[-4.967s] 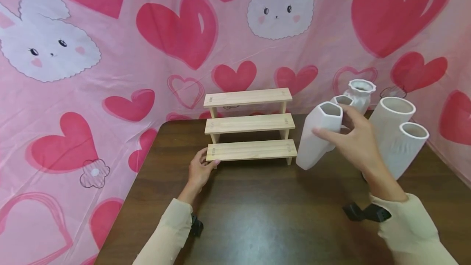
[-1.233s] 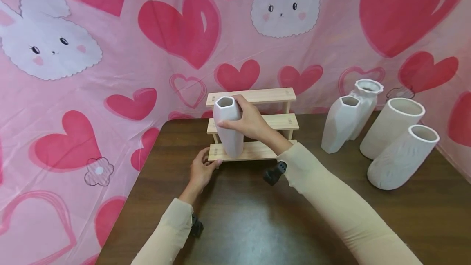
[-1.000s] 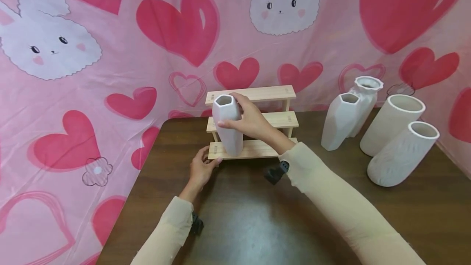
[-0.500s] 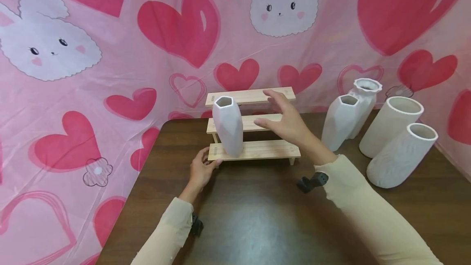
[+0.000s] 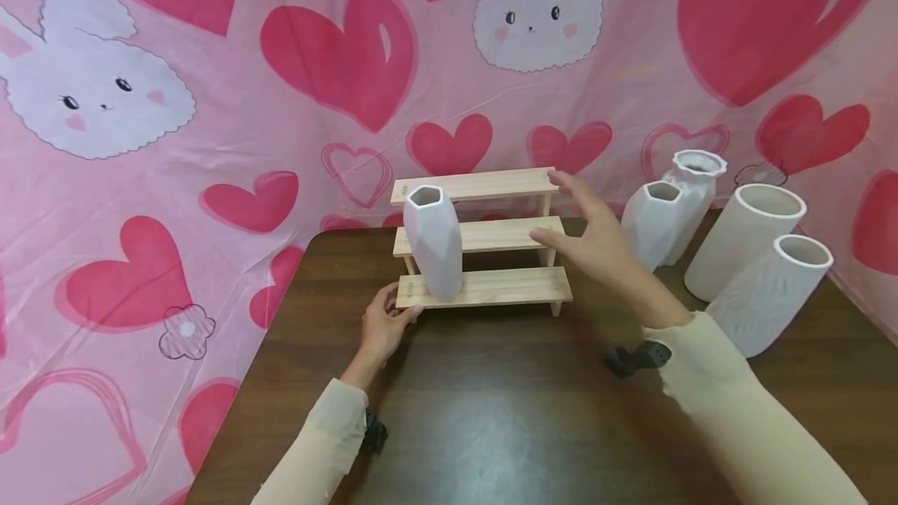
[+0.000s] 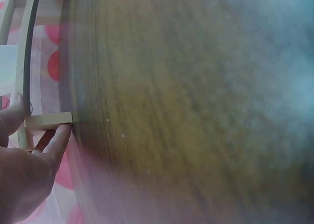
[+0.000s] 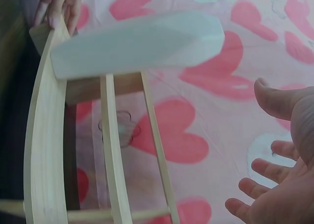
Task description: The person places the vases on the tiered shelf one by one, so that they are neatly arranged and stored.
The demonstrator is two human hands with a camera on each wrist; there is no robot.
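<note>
1. Head view: the left hand grips the left end of the lowest shelf of a wooden stand, with the thumb at the front edge.
2. Head view: a white vase with a five-sided mouth stands on that lowest shelf, toward its left end, close to the left hand.
3. Head view: the right hand is loose and holds nothing, thumb and fingers spread, beside the right end of the stand.
4. Head view: four more white vases stand at the right of the brown table: a faceted one, a ruffled one just behind it, a wide one and a narrow one in front. The right arm partly covers the faceted and narrow ones. A pink cloth with hearts and rabbits hangs behind.
5. Left wrist view: the thumb is at the shelf's edge and the fingers are against a short leg beneath it; table fills most of the view.
6. Right wrist view: the vase, shown sideways, has its base on the lowest shelf near the left hand. The right hand, palm and spread fingers showing, is well apart from both vase and stand.
</note>
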